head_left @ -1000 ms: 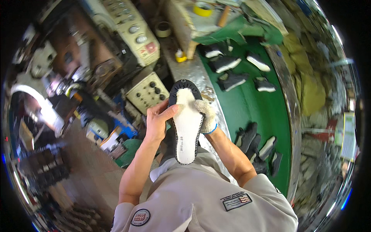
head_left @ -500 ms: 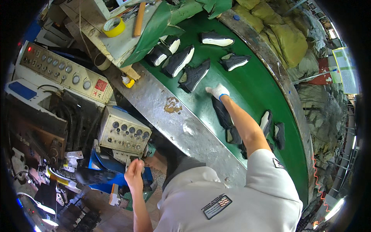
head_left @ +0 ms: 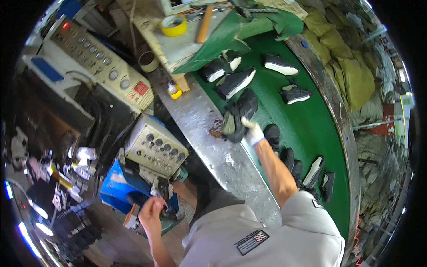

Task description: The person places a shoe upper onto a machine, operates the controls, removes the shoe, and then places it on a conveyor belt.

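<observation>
My right hand [head_left: 252, 132], in a white glove with a blue cuff, is closed on the near side of a dark shoe [head_left: 245, 107]. That shoe is tilted above the inner edge of the green belt [head_left: 278, 115], its grey-green lining facing the metal ledge. My bare left hand [head_left: 151, 211] hangs low beside a machine's blue housing [head_left: 116, 182], its fingers curled together; what they hold, if anything, is hidden. Beyond the right hand, several dark shoes with white soles, among them one shoe [head_left: 280, 65], lie on the belt. More dark shoes [head_left: 290, 159] lie beside my right forearm.
A metal ledge [head_left: 202, 133] runs along the belt. Two control panels [head_left: 95, 60] with knobs stand on the left. Yellow tape [head_left: 173, 25] and an orange-handled tool [head_left: 204, 24] lie on the worktable at the top. Olive sacks [head_left: 351, 80] are piled past the outer rim.
My right hand has taken hold of a shoe on the belt and drawn it toward the ledge. The left hand is slightly lower, with its fingers still curled. The whole view has shifted.
</observation>
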{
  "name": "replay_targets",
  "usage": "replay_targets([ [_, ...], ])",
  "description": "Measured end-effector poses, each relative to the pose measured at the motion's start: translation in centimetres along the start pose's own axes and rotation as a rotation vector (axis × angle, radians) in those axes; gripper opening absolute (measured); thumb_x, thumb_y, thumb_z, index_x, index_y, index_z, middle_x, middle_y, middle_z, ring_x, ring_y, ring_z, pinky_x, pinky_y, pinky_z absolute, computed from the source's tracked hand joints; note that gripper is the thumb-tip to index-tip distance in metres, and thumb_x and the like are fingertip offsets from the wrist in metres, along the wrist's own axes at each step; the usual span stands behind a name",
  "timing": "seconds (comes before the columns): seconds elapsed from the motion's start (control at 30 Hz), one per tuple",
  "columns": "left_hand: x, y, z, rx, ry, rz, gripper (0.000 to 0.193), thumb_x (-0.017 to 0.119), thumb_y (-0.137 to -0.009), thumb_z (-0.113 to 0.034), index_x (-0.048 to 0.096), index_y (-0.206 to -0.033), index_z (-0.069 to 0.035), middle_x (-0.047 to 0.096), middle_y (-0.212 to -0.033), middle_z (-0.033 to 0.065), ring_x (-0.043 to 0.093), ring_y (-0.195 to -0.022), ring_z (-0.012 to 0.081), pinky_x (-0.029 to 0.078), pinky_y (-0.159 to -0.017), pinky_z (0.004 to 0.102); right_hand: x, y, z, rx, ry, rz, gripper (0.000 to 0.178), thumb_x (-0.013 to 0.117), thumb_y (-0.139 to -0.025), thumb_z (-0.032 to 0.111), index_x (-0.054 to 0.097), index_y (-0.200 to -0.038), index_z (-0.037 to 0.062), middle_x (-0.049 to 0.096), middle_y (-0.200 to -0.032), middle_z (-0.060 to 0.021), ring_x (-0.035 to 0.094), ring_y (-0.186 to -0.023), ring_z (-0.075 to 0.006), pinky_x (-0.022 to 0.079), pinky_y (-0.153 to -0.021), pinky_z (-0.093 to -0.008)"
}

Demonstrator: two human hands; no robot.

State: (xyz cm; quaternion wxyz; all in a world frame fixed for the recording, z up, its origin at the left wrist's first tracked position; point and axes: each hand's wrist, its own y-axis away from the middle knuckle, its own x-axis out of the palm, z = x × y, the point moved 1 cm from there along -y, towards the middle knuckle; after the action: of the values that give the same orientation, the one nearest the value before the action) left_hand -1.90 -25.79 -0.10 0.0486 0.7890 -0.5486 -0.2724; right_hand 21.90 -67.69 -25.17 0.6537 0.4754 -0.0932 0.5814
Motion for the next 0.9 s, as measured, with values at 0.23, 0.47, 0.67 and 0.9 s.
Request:
replay_targets([
  [0.23, -3.9, -9.5, -2.4, 0.093, 0.305, 0.13, 0.04, 0.061, -0.101, -0.018, 0.057, -0.134, 0.004, 0.069, -0.116, 0.012, 0.069, -0.102, 0.0195, 0.054, -0.09, 0.0298, 20.7, 14.8, -13.9, 0.622, -0.368, 0.268, 0.04, 0.062, -0.095, 0.029, 0.061, -0.125, 0.0028, 0.069, -0.114, -0.0185, 0.068, -0.099, -0.0341, 0.057, -0.092, -0.0484],
  [0.47, -16.3, -10.9, 2.4, -0.051, 0.676, 0.004, 0.021, 0.065, -0.097, -0.015, 0.071, -0.108, 0.001, 0.071, -0.088, 0.0054, 0.068, -0.074, 0.0145, 0.06, -0.07, 0.0313, 38.2, 19.5, -20.0, 0.487, 0.273, 0.489, 0.041, 0.066, -0.094, 0.018, 0.06, -0.131, 0.0015, 0.068, -0.117, -0.0058, 0.065, -0.102, -0.0168, 0.051, -0.094, -0.0327],
  [0.67, -23.6, -11.7, 6.1, -0.055, 0.641, -0.308, 0.007, 0.067, -0.09, -0.006, 0.071, -0.092, 0.0, 0.071, -0.081, 0.0074, 0.067, -0.064, 0.0148, 0.059, -0.061, 0.0289, 45.5, 19.6, -26.3, 0.401, 0.484, 0.55, 0.036, 0.061, -0.098, 0.017, 0.06, -0.13, 0.0015, 0.067, -0.113, -0.0032, 0.061, -0.099, -0.0132, 0.049, -0.09, -0.0283],
  [0.9, -27.9, -13.7, 6.0, 0.077, 0.845, -0.563, 0.027, 0.068, -0.086, 0.001, 0.068, -0.112, 0.006, 0.072, -0.096, 0.0127, 0.071, -0.079, 0.0186, 0.062, -0.07, 0.0307, 50.7, 17.7, -32.5, 0.327, 0.33, 0.576, 0.04, 0.065, -0.098, 0.017, 0.059, -0.133, -0.0013, 0.067, -0.117, -0.0042, 0.061, -0.102, -0.0121, 0.048, -0.092, -0.0269],
])
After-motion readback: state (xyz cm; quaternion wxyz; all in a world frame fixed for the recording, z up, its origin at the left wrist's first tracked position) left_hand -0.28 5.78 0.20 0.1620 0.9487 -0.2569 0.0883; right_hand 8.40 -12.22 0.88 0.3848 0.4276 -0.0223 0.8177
